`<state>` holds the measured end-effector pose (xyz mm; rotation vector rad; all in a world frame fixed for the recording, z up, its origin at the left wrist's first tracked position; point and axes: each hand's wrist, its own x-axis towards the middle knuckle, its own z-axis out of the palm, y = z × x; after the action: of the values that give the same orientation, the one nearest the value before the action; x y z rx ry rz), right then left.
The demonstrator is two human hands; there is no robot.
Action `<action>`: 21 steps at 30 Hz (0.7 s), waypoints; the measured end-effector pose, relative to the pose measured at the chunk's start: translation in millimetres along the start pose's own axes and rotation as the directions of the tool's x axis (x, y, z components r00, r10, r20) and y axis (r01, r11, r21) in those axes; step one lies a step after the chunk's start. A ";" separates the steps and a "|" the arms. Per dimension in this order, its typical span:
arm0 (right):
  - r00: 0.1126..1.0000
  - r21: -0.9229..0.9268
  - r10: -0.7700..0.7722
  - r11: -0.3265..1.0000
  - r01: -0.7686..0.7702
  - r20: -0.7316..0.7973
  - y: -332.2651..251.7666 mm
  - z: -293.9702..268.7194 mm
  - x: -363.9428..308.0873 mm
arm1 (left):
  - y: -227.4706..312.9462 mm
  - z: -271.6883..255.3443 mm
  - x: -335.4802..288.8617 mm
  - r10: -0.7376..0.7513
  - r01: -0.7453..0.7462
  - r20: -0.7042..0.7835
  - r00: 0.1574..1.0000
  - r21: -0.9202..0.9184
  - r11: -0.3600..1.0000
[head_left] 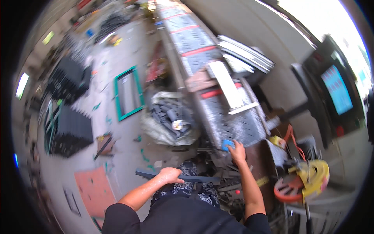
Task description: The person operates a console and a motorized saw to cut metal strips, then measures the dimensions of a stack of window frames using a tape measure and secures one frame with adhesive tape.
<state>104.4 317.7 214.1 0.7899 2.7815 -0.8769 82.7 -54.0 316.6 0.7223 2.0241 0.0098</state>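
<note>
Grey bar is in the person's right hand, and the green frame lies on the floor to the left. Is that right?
Not quite: the grey bar is in the left hand, not the right hand, as the head view shows. The green frame does lie on the floor to the left.

A slim grey bar (198,179) runs crosswise, a blue block (226,145) beyond.

- A grey floor (136,45) lies beside the left edge of the long table (187,37).
- A plain greyish wall (251,25) stands beyond its right edge.
- Past this wall, one opening (327,15) is very bright.
</note>
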 end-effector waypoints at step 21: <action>0.979 -0.063 0.016 0.998 -0.029 -0.204 -60.4 129.5 4.6 | -248.3 281.3 -200.7 -0.759 0.070 -0.256 0.598 -0.928 0.367</action>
<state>64.1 204.7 136.3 0.9480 2.9516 -0.7344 259.3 -435.2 249.2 -0.6757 2.4106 1.0585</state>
